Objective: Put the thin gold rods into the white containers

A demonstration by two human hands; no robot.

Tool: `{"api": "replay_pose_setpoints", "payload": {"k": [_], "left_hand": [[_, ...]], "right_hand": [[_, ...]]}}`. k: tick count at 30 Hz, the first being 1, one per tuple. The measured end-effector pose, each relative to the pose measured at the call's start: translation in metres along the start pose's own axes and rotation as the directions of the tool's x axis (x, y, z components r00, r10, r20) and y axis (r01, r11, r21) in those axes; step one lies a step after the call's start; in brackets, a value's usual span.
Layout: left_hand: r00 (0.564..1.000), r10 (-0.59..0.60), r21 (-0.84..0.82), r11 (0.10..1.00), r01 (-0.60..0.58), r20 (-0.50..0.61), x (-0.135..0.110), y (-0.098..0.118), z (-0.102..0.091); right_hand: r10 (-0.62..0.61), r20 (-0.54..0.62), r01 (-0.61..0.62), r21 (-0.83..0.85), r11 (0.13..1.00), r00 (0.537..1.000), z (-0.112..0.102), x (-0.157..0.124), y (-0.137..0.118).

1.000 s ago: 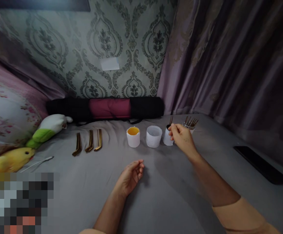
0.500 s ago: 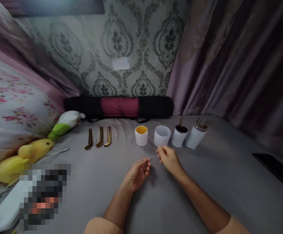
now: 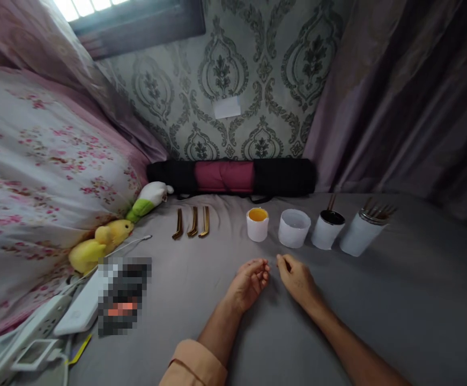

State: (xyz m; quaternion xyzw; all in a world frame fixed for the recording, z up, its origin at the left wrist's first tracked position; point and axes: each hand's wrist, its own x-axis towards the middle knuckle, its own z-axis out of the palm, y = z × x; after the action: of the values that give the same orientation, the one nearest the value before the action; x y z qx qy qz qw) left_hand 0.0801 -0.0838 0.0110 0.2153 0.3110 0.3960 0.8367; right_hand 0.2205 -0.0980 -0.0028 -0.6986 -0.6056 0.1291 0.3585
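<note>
My left hand (image 3: 251, 284) hovers over the grey sheet, palm turned inward, its fingers loosely bent and holding nothing I can see. Beside it, a small gap away, my right hand (image 3: 297, 277) has its fingers curled in; no object shows in them. Ahead of the hands stand a white cup with yellow-orange contents (image 3: 257, 229) and a wide whitish tub (image 3: 294, 230) holding what looks like clear liquid. Farther right are a white cup with a dark top and thin sticks (image 3: 327, 233) and a taller white container (image 3: 360, 236) with several thin brown sticks. Neither hand touches any of these.
Three small bundles of bent, gold-brown sticks (image 3: 193, 222) lie to the left. A black and maroon roll (image 3: 224, 177) lies along the wall. Plush toys (image 3: 100, 244), a white cable, a power strip (image 3: 28, 338) and a blurred-out item line the left side.
The view has swung left, so everything sits farther right in the picture and the window shows. My right hand has drawn back toward me, away from the whitish tub.
</note>
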Motion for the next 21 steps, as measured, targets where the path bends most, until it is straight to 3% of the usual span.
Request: {"api": "replay_pose_setpoints", "payload": {"k": [9,15,21], "left_hand": [[0.989,-0.048,0.152,0.986,0.07,-0.143,0.008,0.012,0.001],[0.965,0.059,0.279,0.96,0.015,-0.254,0.019,0.035,-0.008],[0.928,0.202,0.476,0.879,-0.031,-0.312,0.033,0.058,-0.026]], "right_hand": [[-0.002,-0.012,0.001,-0.091,0.996,1.0,-0.001,-0.004,-0.003],[-0.015,-0.009,0.014,-0.075,0.997,1.0,0.001,-0.003,-0.001],[-0.019,-0.014,0.018,-0.073,0.997,1.0,0.001,-0.003,-0.001]]}}
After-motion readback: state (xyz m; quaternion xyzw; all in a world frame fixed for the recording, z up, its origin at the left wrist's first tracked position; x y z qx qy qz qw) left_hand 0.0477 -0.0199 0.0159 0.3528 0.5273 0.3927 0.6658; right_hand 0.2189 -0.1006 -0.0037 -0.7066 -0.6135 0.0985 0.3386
